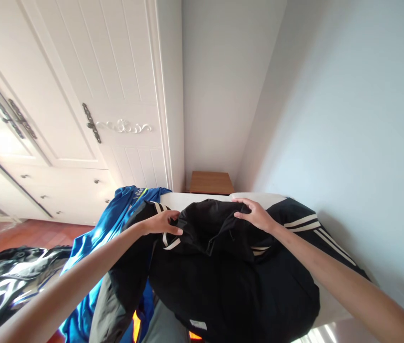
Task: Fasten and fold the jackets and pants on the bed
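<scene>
A black jacket [230, 281] with cream stripes on its sleeves lies spread in front of me, its collar or hood at the far side. My left hand [162, 224] grips the left edge of that collar between thumb and fingers. On the opposite edge, my right hand [257, 216] has the fabric between its thumb and fingertips. A zipper end shows at the neck opening between both hands. Near the jacket's lower hem is a small white label [198, 325]. The right sleeve stretches out along the wall side.
A blue garment [95, 243] lies to the left, partly under the jacket. A white wardrobe [80, 85] stands at the left and a pale wall [359, 119] rises at the right. Behind is a small brown wooden top [212, 182]. Shiny dark items [16, 281] sit at lower left.
</scene>
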`<act>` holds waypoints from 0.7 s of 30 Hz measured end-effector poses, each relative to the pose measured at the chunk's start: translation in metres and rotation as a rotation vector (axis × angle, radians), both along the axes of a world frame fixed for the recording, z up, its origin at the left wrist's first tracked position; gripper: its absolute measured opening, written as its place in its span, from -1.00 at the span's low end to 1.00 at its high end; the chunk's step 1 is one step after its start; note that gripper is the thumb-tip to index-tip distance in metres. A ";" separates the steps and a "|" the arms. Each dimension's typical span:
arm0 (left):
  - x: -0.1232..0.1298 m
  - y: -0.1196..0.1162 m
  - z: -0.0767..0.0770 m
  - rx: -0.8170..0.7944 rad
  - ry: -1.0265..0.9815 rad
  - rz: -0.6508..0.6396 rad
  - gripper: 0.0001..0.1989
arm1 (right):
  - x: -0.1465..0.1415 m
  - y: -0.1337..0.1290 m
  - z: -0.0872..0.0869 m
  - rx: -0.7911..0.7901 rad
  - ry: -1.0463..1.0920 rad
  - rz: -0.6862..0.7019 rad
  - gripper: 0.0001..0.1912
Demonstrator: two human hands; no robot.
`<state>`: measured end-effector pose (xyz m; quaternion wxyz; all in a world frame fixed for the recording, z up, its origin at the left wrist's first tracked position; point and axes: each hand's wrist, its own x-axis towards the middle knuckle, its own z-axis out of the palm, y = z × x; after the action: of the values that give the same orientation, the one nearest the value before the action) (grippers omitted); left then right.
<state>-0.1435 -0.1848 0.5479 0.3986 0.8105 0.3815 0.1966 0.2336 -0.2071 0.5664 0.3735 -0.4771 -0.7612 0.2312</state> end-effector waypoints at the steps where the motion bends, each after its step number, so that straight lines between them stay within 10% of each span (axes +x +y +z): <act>1: 0.002 -0.004 0.000 0.036 -0.015 0.026 -0.47 | 0.000 -0.005 0.002 0.041 -0.001 0.003 -0.42; 4: 0.009 -0.015 -0.002 0.088 -0.128 0.039 -0.29 | -0.001 -0.020 0.008 0.112 0.015 -0.036 -0.47; 8: 0.017 -0.024 0.006 0.134 -0.263 0.174 -0.61 | 0.000 -0.031 0.019 0.155 0.146 -0.178 -0.43; 15: 0.029 -0.022 0.057 0.277 -0.460 0.431 -0.61 | 0.005 -0.020 0.056 0.277 0.378 -0.309 -0.45; 21: 0.047 0.015 0.051 0.071 -0.526 0.555 -0.52 | 0.008 0.022 0.039 -0.219 0.704 -0.102 -0.47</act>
<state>-0.0965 -0.1699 0.5988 0.3864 0.6117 0.4640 0.5112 0.2418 -0.1854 0.6058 0.5703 -0.4429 -0.5321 0.4422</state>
